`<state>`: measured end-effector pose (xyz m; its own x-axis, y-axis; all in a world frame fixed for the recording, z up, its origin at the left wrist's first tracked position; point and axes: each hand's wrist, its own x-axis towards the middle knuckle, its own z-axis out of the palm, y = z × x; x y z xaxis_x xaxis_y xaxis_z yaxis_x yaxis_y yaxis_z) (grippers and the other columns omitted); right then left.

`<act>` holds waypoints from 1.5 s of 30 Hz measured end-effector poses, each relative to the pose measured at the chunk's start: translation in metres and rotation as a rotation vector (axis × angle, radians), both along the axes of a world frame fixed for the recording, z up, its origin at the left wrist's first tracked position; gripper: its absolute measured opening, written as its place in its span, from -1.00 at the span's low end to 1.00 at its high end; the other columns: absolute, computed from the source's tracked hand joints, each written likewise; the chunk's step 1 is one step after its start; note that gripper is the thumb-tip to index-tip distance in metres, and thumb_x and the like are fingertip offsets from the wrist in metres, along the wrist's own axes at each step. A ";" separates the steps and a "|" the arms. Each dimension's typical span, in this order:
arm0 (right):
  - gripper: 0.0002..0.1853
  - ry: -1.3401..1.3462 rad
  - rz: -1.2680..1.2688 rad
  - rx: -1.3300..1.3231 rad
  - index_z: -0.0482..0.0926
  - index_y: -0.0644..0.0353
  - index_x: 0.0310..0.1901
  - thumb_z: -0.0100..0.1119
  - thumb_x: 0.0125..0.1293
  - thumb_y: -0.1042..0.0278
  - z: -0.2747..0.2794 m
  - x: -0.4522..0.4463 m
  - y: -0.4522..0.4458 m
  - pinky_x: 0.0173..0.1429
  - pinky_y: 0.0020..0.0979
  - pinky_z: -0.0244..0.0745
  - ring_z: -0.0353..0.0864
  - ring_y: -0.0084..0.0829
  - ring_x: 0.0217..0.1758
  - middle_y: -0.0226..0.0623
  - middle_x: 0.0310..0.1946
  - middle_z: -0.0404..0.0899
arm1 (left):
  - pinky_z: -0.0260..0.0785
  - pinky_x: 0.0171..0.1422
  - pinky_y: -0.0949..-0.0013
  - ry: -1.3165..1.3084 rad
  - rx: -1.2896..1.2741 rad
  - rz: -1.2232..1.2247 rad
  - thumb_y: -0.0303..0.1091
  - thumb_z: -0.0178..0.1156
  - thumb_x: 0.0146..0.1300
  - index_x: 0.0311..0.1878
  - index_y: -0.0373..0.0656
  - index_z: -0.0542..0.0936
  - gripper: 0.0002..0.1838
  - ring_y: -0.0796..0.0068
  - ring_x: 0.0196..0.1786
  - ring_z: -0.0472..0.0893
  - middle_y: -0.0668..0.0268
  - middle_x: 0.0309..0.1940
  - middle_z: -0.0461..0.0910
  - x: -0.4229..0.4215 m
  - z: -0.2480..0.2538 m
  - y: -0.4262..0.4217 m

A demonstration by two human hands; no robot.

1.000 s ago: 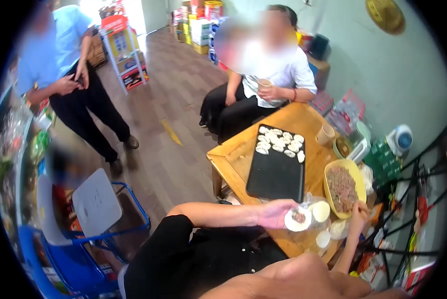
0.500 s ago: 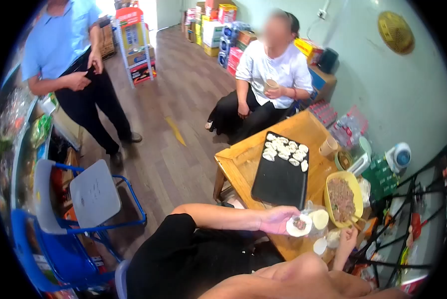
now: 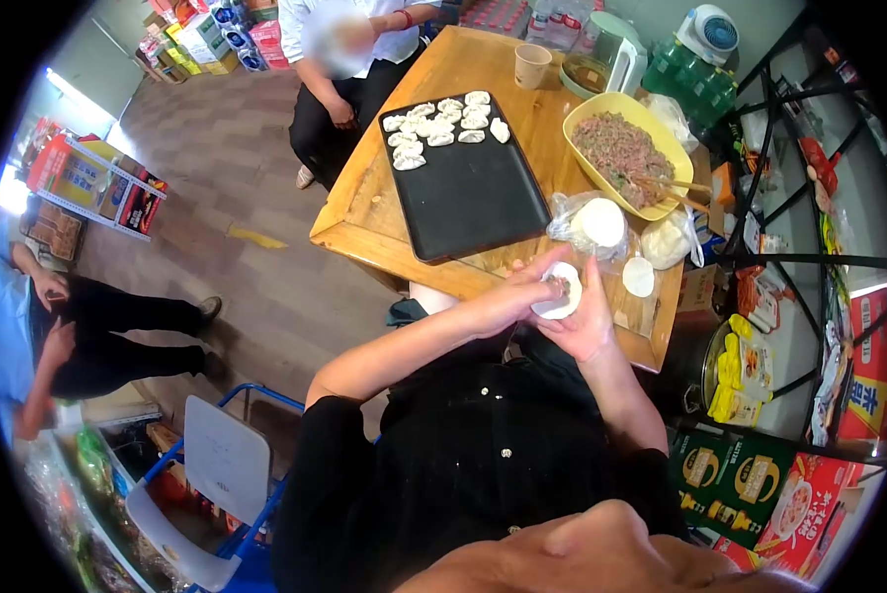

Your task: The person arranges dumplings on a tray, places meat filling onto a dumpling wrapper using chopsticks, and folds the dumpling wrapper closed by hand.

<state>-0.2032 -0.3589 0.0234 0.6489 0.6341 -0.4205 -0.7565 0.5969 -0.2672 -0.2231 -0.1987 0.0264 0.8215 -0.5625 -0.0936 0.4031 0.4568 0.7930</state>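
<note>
Both my hands meet at the table's near edge around a round white wrapper with meat filling on it. My left hand holds the wrapper from the left, its thumb near the filling. At the wrapper's right side is my right hand, its fingers pointing up. A stack of wrappers lies on plastic just beyond, with a single wrapper to its right. Chopsticks rest in the yellow bowl of meat filling. Several folded dumplings sit at the far end of the black tray.
A paper cup and a clear jug stand at the wooden table's far side. A bag of dough lies at right. One person sits beyond the table; another stands left, near a folding chair.
The view has turned and tilted down. My right hand has left the chopsticks in the bowl and come to the wrapper beside my left hand. The seated person's cup hand has risen toward the face.
</note>
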 end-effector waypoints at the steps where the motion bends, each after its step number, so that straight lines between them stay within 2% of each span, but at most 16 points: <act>1: -0.08 0.000 0.006 0.006 0.25 0.21 0.40 -0.48 0.40 -0.52 -0.007 -0.001 -0.003 0.49 0.06 0.17 0.31 -0.05 0.44 0.04 0.35 0.33 | 0.52 0.16 0.30 -0.243 0.242 0.085 -0.34 0.01 0.40 0.61 -0.04 -0.17 -0.18 0.29 0.00 0.63 0.13 0.25 0.35 0.003 -0.003 0.000; 2: -0.08 0.006 0.004 0.006 0.25 0.21 0.40 -0.48 0.40 -0.52 -0.019 -0.001 -0.009 0.49 0.06 0.17 0.31 -0.05 0.44 0.04 0.35 0.33 | 0.52 0.16 0.30 -0.237 0.243 0.082 -0.34 0.01 0.40 0.61 -0.04 -0.17 -0.18 0.29 0.00 0.63 0.13 0.25 0.35 0.003 -0.004 0.003; 4: -0.09 -0.047 0.154 0.433 0.21 0.18 0.43 -0.47 0.40 -0.52 -0.038 0.000 -0.016 0.48 0.04 0.19 0.31 -0.06 0.43 -0.05 0.34 0.34 | 0.50 0.14 0.33 -0.237 0.468 -0.075 -0.30 0.07 0.38 0.61 -0.07 -0.19 -0.14 0.37 0.02 0.60 0.11 0.24 0.36 0.000 0.021 0.016; 5: -0.12 -0.158 0.208 0.411 0.20 0.19 0.44 -0.47 0.44 -0.46 -0.040 0.001 -0.015 0.48 0.02 0.19 0.33 -0.07 0.40 -0.12 0.31 0.38 | 0.51 0.12 0.27 -0.243 0.546 -0.124 -0.26 0.13 0.32 0.59 -0.14 -0.15 -0.10 0.20 0.05 0.63 -0.02 0.30 0.35 0.001 0.025 0.019; 6: -0.12 -0.165 0.213 0.419 0.20 0.19 0.44 -0.47 0.44 -0.46 -0.029 0.000 -0.009 0.48 0.02 0.19 0.33 -0.07 0.40 -0.12 0.31 0.38 | 0.51 0.12 0.27 -0.248 0.555 -0.118 -0.26 0.13 0.32 0.59 -0.14 -0.15 -0.10 0.20 0.05 0.63 -0.02 0.30 0.35 0.001 0.023 0.020; 8: -0.16 0.061 0.022 0.056 0.22 0.22 0.41 -0.46 0.47 -0.40 -0.001 -0.006 0.002 0.48 0.00 0.19 0.35 -0.10 0.38 -0.12 0.29 0.39 | 0.51 0.11 0.16 -0.794 0.856 0.165 -0.25 0.17 0.27 0.57 -0.17 -0.09 -0.10 -0.02 0.04 0.65 -0.13 0.34 0.33 -0.003 0.020 0.021; 9: -0.20 0.070 0.041 0.105 0.23 0.24 0.40 -0.45 0.50 -0.36 -0.008 -0.003 -0.002 0.47 0.01 0.22 0.35 -0.12 0.38 -0.11 0.30 0.38 | 0.50 0.12 0.05 -0.835 0.930 0.175 -0.23 0.20 0.25 0.56 -0.16 -0.06 -0.10 -0.18 0.01 0.64 -0.21 0.35 0.31 -0.004 0.027 0.024; 10: -0.20 0.054 0.049 0.115 0.23 0.24 0.40 -0.45 0.50 -0.36 -0.009 -0.002 -0.004 0.47 0.01 0.22 0.35 -0.12 0.38 -0.11 0.30 0.38 | 0.49 0.14 0.03 -0.831 1.053 0.134 -0.14 0.19 0.30 0.55 -0.14 0.00 -0.15 -0.20 0.02 0.62 -0.19 0.35 0.31 -0.006 0.040 0.028; 12: -0.19 0.117 0.091 0.279 0.19 0.24 0.42 -0.42 0.49 -0.37 -0.008 0.004 -0.006 0.48 0.03 0.21 0.31 -0.06 0.43 -0.01 0.34 0.33 | 0.51 0.12 0.04 -0.925 1.314 0.066 -0.02 0.16 0.35 0.50 -0.15 0.16 -0.24 -0.16 0.02 0.63 -0.20 0.34 0.32 0.000 0.057 0.036; 14: -0.21 0.179 0.080 0.267 0.21 0.32 0.39 -0.41 0.51 -0.31 0.000 0.012 -0.009 0.53 0.07 0.16 0.32 0.04 0.43 0.11 0.35 0.31 | 0.53 0.02 0.10 -0.952 1.375 0.213 0.01 0.13 0.37 0.29 -0.17 0.46 -0.43 -0.03 0.01 0.64 0.00 0.14 0.52 0.020 0.075 0.043; 20: -0.22 0.042 0.279 0.387 0.20 0.36 0.40 -0.38 0.52 -0.27 0.010 0.050 -0.035 0.48 0.13 0.22 0.23 0.22 0.46 0.30 0.42 0.16 | 0.42 0.04 0.09 -1.267 1.436 0.622 -0.35 0.23 0.20 -0.07 -0.25 0.61 -0.74 0.03 -0.08 0.56 0.10 -0.20 0.56 0.189 0.073 0.069; 22: -0.23 0.032 0.277 0.431 0.18 0.33 0.42 -0.31 0.50 -0.25 0.012 0.058 -0.044 0.49 0.14 0.20 0.21 0.25 0.46 0.32 0.43 0.12 | 0.42 -0.01 0.08 -1.348 1.426 0.709 -0.36 0.26 0.15 -0.14 -0.23 0.62 -0.77 0.05 -0.10 0.55 0.13 -0.21 0.56 0.247 0.063 0.066; 26: -0.22 -0.186 0.342 0.180 0.20 0.31 0.41 -0.06 0.43 -0.22 0.003 0.068 -0.062 0.49 0.14 0.19 0.21 0.27 0.45 0.35 0.41 0.13 | 0.36 -0.08 0.09 -1.467 1.660 0.876 -0.26 0.23 0.14 -0.34 -0.10 0.66 -0.86 0.18 -0.08 0.51 0.23 -0.24 0.55 0.329 0.039 0.049; 29: -0.20 -0.227 0.394 0.260 0.23 0.31 0.41 0.07 0.38 -0.19 -0.012 0.079 -0.067 0.49 0.13 0.19 0.24 0.25 0.44 0.33 0.40 0.17 | 0.20 0.12 0.06 -1.330 1.904 0.823 -0.25 0.22 0.08 -0.39 -0.06 0.69 -0.86 0.23 0.06 0.42 0.26 -0.18 0.53 0.377 0.010 0.043; 32: -0.20 -0.263 0.403 0.214 0.24 0.30 0.40 0.12 0.35 -0.16 -0.008 0.077 -0.069 0.49 0.10 0.19 0.26 0.21 0.43 0.31 0.38 0.21 | 0.16 0.16 0.06 -1.340 2.043 0.787 -0.26 0.22 0.07 -0.39 -0.06 0.72 -0.85 0.25 0.09 0.40 0.28 -0.16 0.54 0.384 0.007 0.041; 45: -0.23 -0.220 0.400 0.293 0.24 0.30 0.40 0.13 0.33 -0.10 -0.028 0.079 -0.070 0.49 0.06 0.20 0.29 0.22 0.41 0.30 0.36 0.25 | 0.16 0.06 0.06 -1.421 1.747 0.659 -0.20 0.30 0.02 -0.42 -0.11 0.70 -0.82 0.22 0.00 0.43 0.26 -0.26 0.54 0.331 0.003 0.033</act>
